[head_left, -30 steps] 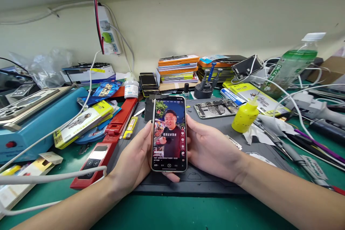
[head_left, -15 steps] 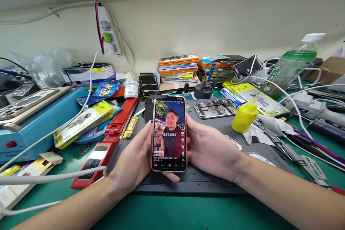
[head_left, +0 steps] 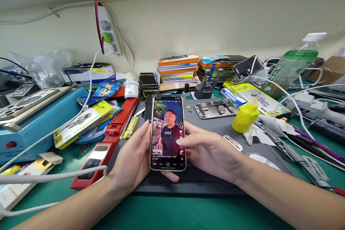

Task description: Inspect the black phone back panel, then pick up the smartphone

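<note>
A smartphone [head_left: 167,133] is held upright over the grey work mat, its lit screen playing a video of a person in a dark shirt. My left hand [head_left: 134,151] is wrapped round its left side, with a fingertip showing below the bottom edge. From the right, my right hand [head_left: 210,147] grips the other side, its thumb lying over the lower right of the screen. The right hand's other fingers are mostly hidden behind the phone. An opened phone with bare inner parts [head_left: 215,109] lies on the mat behind my right hand.
On the grey mat [head_left: 188,187] stands a yellow bottle [head_left: 245,116] near a razor blade [head_left: 232,143]. Left are a red tool [head_left: 94,163] and a blue machine [head_left: 35,125]. Behind are a screwdriver holder [head_left: 203,90] and stacked boxes [head_left: 178,68]. A drink bottle [head_left: 292,66] leans at right.
My right thumb has moved from the phone's edge onto the screen. The phone has shifted slightly left, and the video picture and its caption have changed.
</note>
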Available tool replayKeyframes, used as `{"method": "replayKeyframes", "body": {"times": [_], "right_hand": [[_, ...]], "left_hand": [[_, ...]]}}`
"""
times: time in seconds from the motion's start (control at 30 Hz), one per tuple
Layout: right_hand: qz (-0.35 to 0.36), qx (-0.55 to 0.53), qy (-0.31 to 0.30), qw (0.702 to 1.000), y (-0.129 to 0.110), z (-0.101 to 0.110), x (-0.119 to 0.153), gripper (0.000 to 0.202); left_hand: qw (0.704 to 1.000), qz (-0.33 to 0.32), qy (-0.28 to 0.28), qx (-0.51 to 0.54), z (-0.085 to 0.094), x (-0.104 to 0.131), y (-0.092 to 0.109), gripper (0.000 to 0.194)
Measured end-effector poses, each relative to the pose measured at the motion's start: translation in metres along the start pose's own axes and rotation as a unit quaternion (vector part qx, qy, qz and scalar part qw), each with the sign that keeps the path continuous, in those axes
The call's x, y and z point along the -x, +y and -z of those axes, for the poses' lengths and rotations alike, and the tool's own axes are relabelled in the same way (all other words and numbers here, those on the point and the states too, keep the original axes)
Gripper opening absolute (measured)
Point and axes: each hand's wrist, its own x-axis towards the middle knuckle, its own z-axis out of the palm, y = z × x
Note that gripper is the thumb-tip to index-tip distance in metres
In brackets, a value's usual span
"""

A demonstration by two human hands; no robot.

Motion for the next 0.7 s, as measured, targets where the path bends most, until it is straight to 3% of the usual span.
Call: {"method": "replayKeyframes", "body": {"times": [0.13,0.7], "right_hand": [[0.009,0.041,-0.002,0.999,-0.0006,0.0001,0.0001,0.04],[0.002,0.042,0.025,0.999,-0.0025,-0.0015,-0.0011,0.052]], "left_hand": [[1.0,-0.004,0.007,-0.004,-0.0018,0.0004,0.0005,0.05],[1.0,-0.007,-0.017,0.002,0.0036,0.0003,-0.0005,0.048]]}}
